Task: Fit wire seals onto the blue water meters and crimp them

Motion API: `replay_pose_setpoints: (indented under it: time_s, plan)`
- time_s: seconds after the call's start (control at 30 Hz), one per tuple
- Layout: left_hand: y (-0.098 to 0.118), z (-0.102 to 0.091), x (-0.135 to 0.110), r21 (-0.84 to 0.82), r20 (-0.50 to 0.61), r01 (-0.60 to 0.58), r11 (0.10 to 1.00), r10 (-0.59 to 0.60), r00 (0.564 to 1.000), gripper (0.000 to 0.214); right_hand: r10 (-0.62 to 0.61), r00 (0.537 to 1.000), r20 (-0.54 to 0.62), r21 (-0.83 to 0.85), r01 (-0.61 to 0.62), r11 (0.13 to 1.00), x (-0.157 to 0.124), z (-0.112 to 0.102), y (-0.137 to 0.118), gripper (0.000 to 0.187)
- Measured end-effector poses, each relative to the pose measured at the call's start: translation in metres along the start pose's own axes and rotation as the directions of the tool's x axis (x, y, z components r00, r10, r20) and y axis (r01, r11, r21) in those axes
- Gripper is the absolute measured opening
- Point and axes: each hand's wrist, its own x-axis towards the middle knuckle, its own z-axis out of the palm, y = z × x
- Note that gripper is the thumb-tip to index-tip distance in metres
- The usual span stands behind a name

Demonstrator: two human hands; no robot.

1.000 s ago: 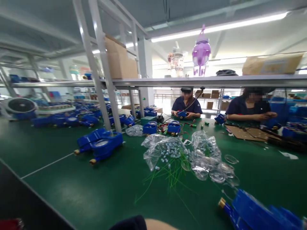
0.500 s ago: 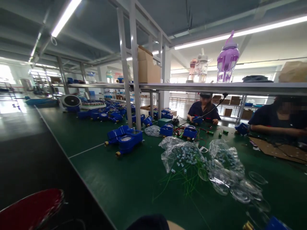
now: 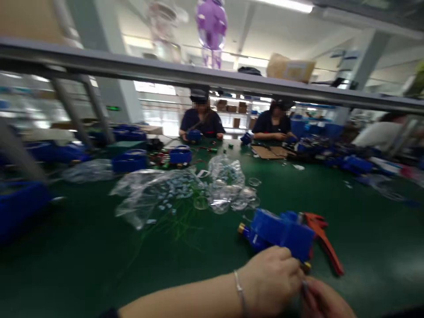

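My left hand (image 3: 273, 278), with a bracelet at the wrist, is closed, its fingertips pinched together and turned away from view. Close against it, my right hand (image 3: 326, 300) is closed too, partly cut off by the bottom edge. Something small and greyish shows between the fingers, too blurred to name. Just beyond my hands lies a blue water meter (image 3: 281, 232) with brass threaded ends, tilted on the green table. To its right rest orange-handled pliers (image 3: 326, 245).
Clear plastic bags (image 3: 139, 194) spill small pale-blue parts and green wires (image 3: 179, 221) on the green table (image 3: 82, 265). Clear round covers (image 3: 228, 196) lie beside them. More blue meters (image 3: 129, 160) stand left. A shelf (image 3: 198, 73) crosses above; co-workers sit opposite.
The view has swung right and down. Both my hands, the nearby meter and the orange pliers have come into view; earlier only a corner of a blue item showed at bottom right.
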Motion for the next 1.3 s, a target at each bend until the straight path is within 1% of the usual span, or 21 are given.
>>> replay_pose_setpoints:
  time_s: [0.1, 0.2, 0.33, 0.5, 0.53, 0.57, 0.6, 0.63, 0.67, 0.7, 0.73, 0.77, 0.83, 0.9, 0.93, 0.97, 1.03, 1.1, 1.2, 1.23, 1.3]
  plan:
    - [-0.010, 0.004, 0.004, -0.130, -0.043, 0.100, 0.987, -0.106, 0.993, 0.008, 0.039, 0.992, 0.121, -0.102, -0.027, 0.994, -0.011, -0.013, 0.016, 0.031]
    - [-0.012, -0.003, 0.010, -0.320, -0.017, 0.176, 0.931, -0.192, 0.981, 0.019, -0.037, 0.984, 0.176, -0.188, 0.070, 0.980, -0.012, -0.019, 0.024, 0.020]
    - [-0.013, -0.015, 0.020, -0.411, 0.047, 0.189, 0.892, -0.187, 0.981, 0.022, -0.158, 0.967, 0.199, -0.272, 0.210, 0.939, -0.003, -0.027, 0.030, 0.010]
    - [-0.016, -0.013, 0.025, -0.420, 0.053, 0.166, 0.892, -0.159, 0.986, 0.022, -0.183, 0.959, 0.215, -0.242, 0.234, 0.942, -0.001, -0.029, 0.035, 0.008]
    - [-0.016, -0.010, 0.025, -0.403, 0.043, 0.156, 0.902, -0.152, 0.987, 0.021, -0.151, 0.963, 0.223, -0.195, 0.195, 0.961, -0.002, -0.028, 0.034, 0.008]
    - [-0.015, -0.007, 0.025, -0.370, 0.029, 0.141, 0.918, -0.141, 0.990, 0.021, -0.064, 0.968, 0.241, -0.102, 0.091, 0.991, -0.002, -0.026, 0.033, 0.008]
    - [-0.015, -0.004, 0.024, -0.320, 0.009, 0.119, 0.940, -0.122, 0.992, 0.021, 0.066, 0.959, 0.277, 0.018, -0.074, 0.997, -0.003, -0.023, 0.030, 0.012]
    - [-0.014, 0.000, 0.023, -0.256, -0.008, 0.092, 0.962, -0.097, 0.995, 0.021, 0.206, 0.919, 0.337, 0.136, -0.264, 0.955, -0.003, -0.020, 0.027, 0.018]
    - [-0.014, 0.003, 0.023, -0.186, -0.022, 0.062, 0.981, -0.067, 0.998, 0.023, 0.325, 0.853, 0.408, 0.224, -0.439, 0.870, -0.003, -0.018, 0.023, 0.022]
    - [-0.014, 0.006, 0.022, -0.119, -0.033, 0.033, 0.992, -0.038, 0.999, 0.024, 0.402, 0.784, 0.473, 0.274, -0.564, 0.779, -0.003, -0.015, 0.020, 0.026]
    - [-0.015, 0.008, 0.021, -0.066, -0.041, 0.015, 0.998, -0.017, 0.999, 0.025, 0.441, 0.732, 0.520, 0.295, -0.638, 0.711, -0.004, -0.014, 0.018, 0.028]
    - [-0.015, 0.009, 0.020, -0.032, -0.048, 0.012, 0.999, -0.013, 0.999, 0.025, 0.454, 0.713, 0.535, 0.293, -0.661, 0.691, -0.004, -0.013, 0.016, 0.029]
    - [-0.017, 0.008, 0.020, -0.042, -0.055, 0.045, 0.998, -0.047, 0.997, 0.024, 0.449, 0.764, 0.463, 0.246, -0.597, 0.763, -0.006, -0.014, 0.017, 0.027]
    - [-0.018, 0.006, 0.022, -0.131, -0.051, 0.091, 0.987, -0.098, 0.994, 0.021, 0.385, 0.857, 0.342, 0.135, -0.451, 0.882, -0.008, -0.016, 0.022, 0.022]
    - [-0.019, 0.004, 0.023, -0.184, -0.047, 0.104, 0.977, -0.114, 0.992, 0.020, 0.340, 0.889, 0.307, 0.088, -0.382, 0.920, -0.009, -0.017, 0.025, 0.021]
    - [-0.019, 0.003, 0.025, -0.228, -0.049, 0.106, 0.968, -0.120, 0.992, 0.019, 0.311, 0.902, 0.298, 0.072, -0.347, 0.935, -0.009, -0.018, 0.027, 0.020]
    - [-0.021, 0.003, 0.027, -0.244, -0.063, 0.085, 0.966, -0.103, 0.993, 0.020, 0.331, 0.877, 0.348, 0.132, -0.396, 0.909, -0.006, -0.017, 0.029, 0.022]
    - [-0.023, 0.005, 0.027, -0.175, -0.066, 0.042, 0.984, -0.055, 0.996, 0.023, 0.391, 0.830, 0.397, 0.200, -0.494, 0.846, -0.001, -0.014, 0.028, 0.029]
    - [-0.027, 0.011, 0.026, -0.054, -0.052, -0.004, 0.999, 0.001, 0.999, 0.028, 0.439, 0.778, 0.449, 0.229, -0.576, 0.785, 0.001, -0.010, 0.023, 0.037]
    - [-0.028, 0.012, 0.026, -0.046, -0.055, 0.004, 0.999, -0.007, 0.998, 0.028, 0.447, 0.780, 0.438, 0.221, -0.575, 0.787, -0.001, -0.010, 0.022, 0.036]
    - [-0.028, 0.011, 0.026, -0.090, -0.067, 0.050, 0.995, -0.057, 0.996, 0.025, 0.436, 0.824, 0.363, 0.160, -0.516, 0.841, -0.006, -0.011, 0.024, 0.030]
